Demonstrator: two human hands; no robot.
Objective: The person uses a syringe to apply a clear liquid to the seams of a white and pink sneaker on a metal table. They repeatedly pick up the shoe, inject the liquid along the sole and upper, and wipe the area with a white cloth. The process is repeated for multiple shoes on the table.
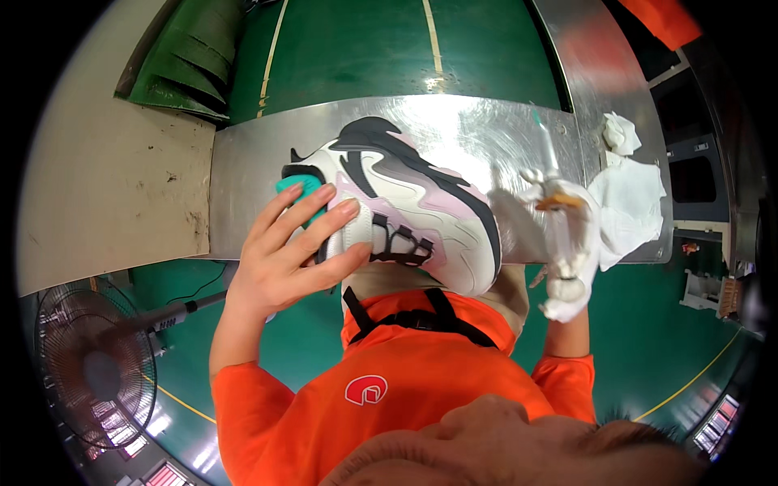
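Observation:
A chunky white, lilac and black sneaker (405,194) rests tilted on the metal tabletop, with its toe toward me at the right. My bare left hand (296,251) grips it at the tongue and ankle opening, the fingers lying over the collar. Teal lining (304,185) shows inside the opening. To the right of the toe is my right hand (571,243) in a white glove, blurred and apart from the shoe. Its fingers are curled around a thin pale tool (547,146) with a greenish tip, whose exact kind is unclear. An orange-brown patch shows at the gloved fingers.
White crumpled cloths (630,211) lie right of my gloved hand. The metal tabletop (251,162) meets a beige panel (121,162) at left. Dark green flaps (190,57) hang at the far left, and a fan (97,364) stands at lower left. Orange fabric (664,20) appears at far right.

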